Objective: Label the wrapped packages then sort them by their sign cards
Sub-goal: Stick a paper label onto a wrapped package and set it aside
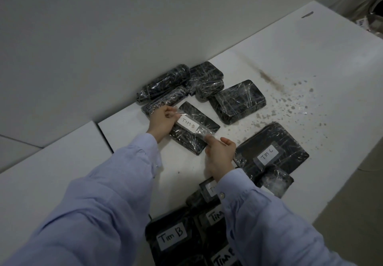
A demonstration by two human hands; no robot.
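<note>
A flat black wrapped package (199,120) lies on the white table (290,58). Across its top stretches a strip of clear tape carrying a white label (189,123) that reads "TIM B". My left hand (160,121) pinches the strip's left end and my right hand (220,156) pinches its right end. A package labelled "TIM C" (271,156) lies right of my right hand. Several unlabelled black packages (165,84) sit in a cluster against the wall behind. Packages labelled "Tim B" (172,237) lie at the near edge, partly hidden by my right sleeve.
A larger unlabelled block (240,101) lies right of the cluster. Brown stains and specks (290,104) spot the table to the right. The table's right edge drops to the floor (352,214). A second white tabletop (51,162) adjoins on the left.
</note>
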